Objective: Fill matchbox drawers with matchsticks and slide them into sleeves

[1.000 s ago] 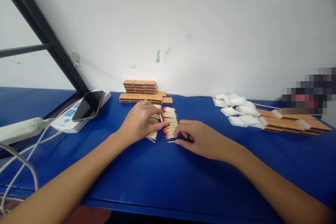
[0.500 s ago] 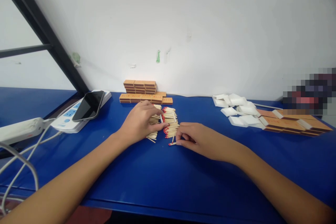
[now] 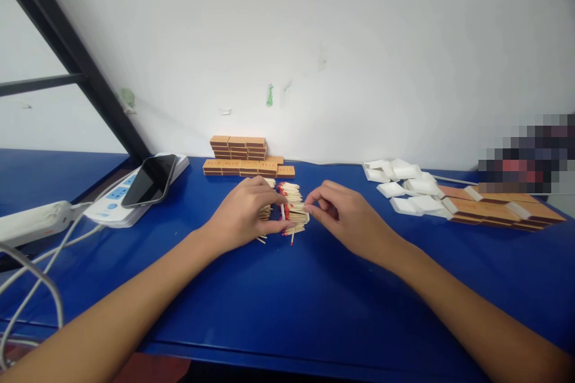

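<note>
A heap of red-tipped matches lies on the blue table in front of me. My left hand rests curled on the heap's left side, fingers wrapped over a bunch of matches. My right hand is at the heap's right edge, its thumb and fingers pinched against the match ends. One loose match lies just in front of the heap.
Stacked orange matchboxes stand against the wall behind the heap. White inner trays and flat orange sleeves lie at the right. A phone rests on a power strip at the left, with cables near the edge.
My right hand has lifted from the table in front of the heap and moved back to the heap's right edge. My left hand has shifted slightly right along the matches.
</note>
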Demonstrator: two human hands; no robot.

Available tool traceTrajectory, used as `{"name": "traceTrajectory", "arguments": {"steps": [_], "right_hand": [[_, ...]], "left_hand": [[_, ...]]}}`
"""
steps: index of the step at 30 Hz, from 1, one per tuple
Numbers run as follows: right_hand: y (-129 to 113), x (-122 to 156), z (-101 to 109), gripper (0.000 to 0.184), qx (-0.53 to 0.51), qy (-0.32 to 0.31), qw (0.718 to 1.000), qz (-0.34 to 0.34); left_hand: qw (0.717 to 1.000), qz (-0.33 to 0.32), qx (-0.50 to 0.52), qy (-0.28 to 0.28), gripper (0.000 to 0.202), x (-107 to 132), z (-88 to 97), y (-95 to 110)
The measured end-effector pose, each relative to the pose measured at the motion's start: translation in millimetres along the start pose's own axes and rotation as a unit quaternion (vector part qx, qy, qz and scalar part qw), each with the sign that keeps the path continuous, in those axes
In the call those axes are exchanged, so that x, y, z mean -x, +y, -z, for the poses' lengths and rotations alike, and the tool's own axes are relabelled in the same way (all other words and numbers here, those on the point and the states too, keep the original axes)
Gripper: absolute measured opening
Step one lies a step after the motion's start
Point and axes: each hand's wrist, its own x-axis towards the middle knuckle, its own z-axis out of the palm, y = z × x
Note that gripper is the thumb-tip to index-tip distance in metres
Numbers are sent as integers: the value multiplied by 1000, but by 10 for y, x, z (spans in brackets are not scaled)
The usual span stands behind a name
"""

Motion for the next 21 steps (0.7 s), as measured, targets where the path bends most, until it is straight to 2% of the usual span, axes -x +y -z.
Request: {"name": "traceTrajectory", "arguments": {"steps": [7, 14, 16, 21], "right_hand": [[-20, 25, -51, 15, 31, 15, 999, 41], [-44, 4, -2, 11, 25, 50, 998, 28], [-50, 9, 4, 11, 20, 24, 999, 36], [-44, 54, -32, 17, -9, -112, 991, 73]], "left_hand": [[999, -12, 44, 9, 33, -27, -24, 55], [999, 9, 25, 30, 29, -5, -13, 11], [998, 23, -7, 50, 28, -2, 5, -22], [995, 42, -55, 74, 26, -2, 36, -73]]}}
